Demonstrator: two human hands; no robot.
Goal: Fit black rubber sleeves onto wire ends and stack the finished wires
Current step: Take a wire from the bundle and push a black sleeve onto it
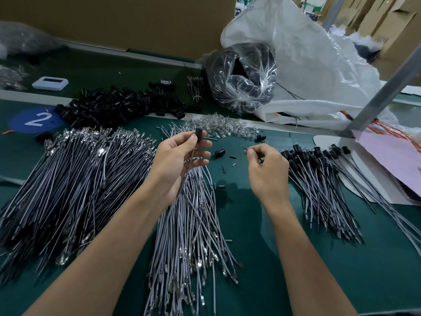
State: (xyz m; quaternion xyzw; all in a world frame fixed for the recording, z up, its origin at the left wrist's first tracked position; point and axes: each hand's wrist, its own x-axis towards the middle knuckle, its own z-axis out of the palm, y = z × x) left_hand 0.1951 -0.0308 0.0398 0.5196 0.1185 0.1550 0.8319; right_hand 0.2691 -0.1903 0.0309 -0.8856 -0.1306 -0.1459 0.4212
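Observation:
My left hand (180, 163) pinches a black rubber sleeve (199, 134) between thumb and fingertips, with a thin wire (191, 160) running down from it across the palm. My right hand (265, 169) pinches a small thin dark piece (244, 147) at its fingertips, apart from the sleeve. Below my hands lies a fan of grey wires (193, 236) with metal terminals. To the right lies a stack of wires with black sleeves fitted (319, 169). A heap of loose black sleeves (118, 106) sits at the back left.
A big pile of dark wires (75, 179) covers the left of the green table (284, 247). Clear small bulbs (218, 125) lie beyond my hands, loose sleeves (220, 152) between them. A plastic bag of black parts (241, 78), a white sack (319, 65) and a metal post (385, 92) stand at the back right.

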